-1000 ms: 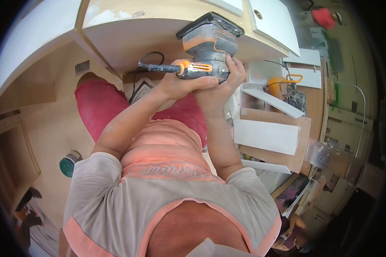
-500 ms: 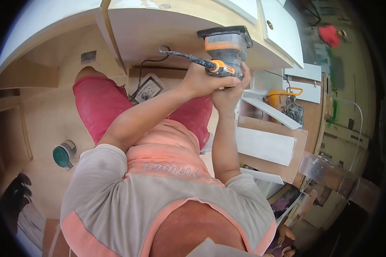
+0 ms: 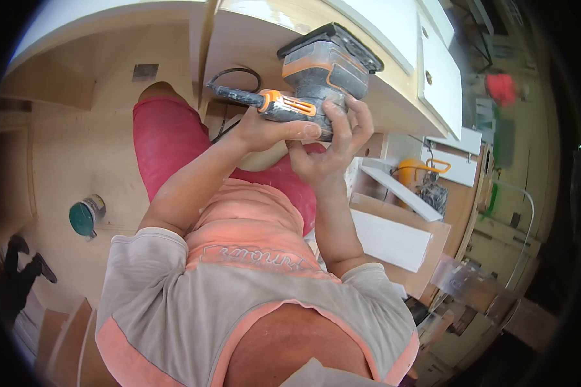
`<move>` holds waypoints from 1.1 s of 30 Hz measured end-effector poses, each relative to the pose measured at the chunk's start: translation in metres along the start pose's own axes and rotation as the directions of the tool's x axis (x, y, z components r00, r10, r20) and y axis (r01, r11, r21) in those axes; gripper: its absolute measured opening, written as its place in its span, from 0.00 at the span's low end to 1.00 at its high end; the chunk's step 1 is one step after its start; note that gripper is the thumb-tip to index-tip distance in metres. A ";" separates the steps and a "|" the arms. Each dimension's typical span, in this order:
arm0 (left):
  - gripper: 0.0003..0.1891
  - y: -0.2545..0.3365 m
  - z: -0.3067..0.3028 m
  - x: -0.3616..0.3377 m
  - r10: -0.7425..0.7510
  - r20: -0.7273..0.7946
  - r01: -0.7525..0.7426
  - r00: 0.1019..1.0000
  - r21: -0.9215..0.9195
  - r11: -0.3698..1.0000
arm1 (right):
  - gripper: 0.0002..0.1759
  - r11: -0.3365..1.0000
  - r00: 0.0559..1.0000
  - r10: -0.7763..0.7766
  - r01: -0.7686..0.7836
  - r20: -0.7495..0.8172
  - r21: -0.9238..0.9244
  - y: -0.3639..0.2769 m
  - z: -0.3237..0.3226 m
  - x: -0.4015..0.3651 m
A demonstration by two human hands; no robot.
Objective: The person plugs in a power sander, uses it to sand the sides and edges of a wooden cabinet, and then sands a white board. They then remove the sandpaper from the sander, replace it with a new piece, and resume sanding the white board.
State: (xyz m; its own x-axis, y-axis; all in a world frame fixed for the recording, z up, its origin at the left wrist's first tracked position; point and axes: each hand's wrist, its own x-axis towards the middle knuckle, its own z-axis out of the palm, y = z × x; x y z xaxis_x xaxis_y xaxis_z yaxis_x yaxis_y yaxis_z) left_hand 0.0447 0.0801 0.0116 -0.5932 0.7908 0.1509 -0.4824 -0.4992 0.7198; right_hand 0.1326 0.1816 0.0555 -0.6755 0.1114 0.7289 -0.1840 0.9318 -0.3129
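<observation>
An orange and black electric sander [image 3: 326,71] is raised in front of me, its black flat pad tilted up against the view of the pale wooden cabinet's front edge [image 3: 394,80]. My left hand [image 3: 265,132] wraps around the handle end from the left, thumb lying across the body beside the orange cord collar. On the other side, my right hand [image 3: 332,145] holds the lower body, with two fingers bent over its casing. White dust coats the fingers and the tool. The power cord [image 3: 235,74] loops away at the left.
White panels [image 3: 390,238] lie on brown boards at the right, near a yellow-handled tool [image 3: 413,171]. A green-lidded can [image 3: 84,218] stands on the floor at left. A person's dark-clothed legs [image 3: 19,277] show at lower left; a person in red [image 3: 500,89] is far right.
The sander has turned, tilted and shifted left, showing more of its side and pad. My right fingers have spread and moved on its casing. Dark-clothed legs have come further into view.
</observation>
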 end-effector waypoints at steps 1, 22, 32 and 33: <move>0.15 0.003 -0.006 -0.003 0.043 0.006 -0.044 0.999 0.069 0.997 | 0.36 0.998 0.999 -0.045 0.045 0.011 0.042 0.000 0.005 0.002; 0.13 0.071 -0.039 -0.034 0.163 -0.210 -0.048 0.964 0.465 0.884 | 0.32 0.965 0.988 -0.117 0.137 -0.102 0.222 -0.040 0.064 0.020; 0.09 0.093 -0.028 -0.040 0.154 -0.248 -0.033 0.956 0.430 0.902 | 0.31 0.968 1.000 -0.025 0.027 -0.011 0.251 -0.044 0.059 0.027; 0.09 0.091 -0.023 -0.037 0.115 -0.198 -0.020 0.973 0.430 0.903 | 0.33 0.959 0.999 -0.036 0.035 -0.001 0.280 -0.042 0.058 0.024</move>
State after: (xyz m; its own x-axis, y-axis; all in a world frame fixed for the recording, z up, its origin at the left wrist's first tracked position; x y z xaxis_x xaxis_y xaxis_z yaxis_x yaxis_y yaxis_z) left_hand 0.0078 -0.0024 0.0559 -0.7608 0.6419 0.0957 -0.1467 -0.3137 0.9381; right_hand 0.0826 0.1253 0.0506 -0.6679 0.0778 0.7401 -0.4004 0.8008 -0.4454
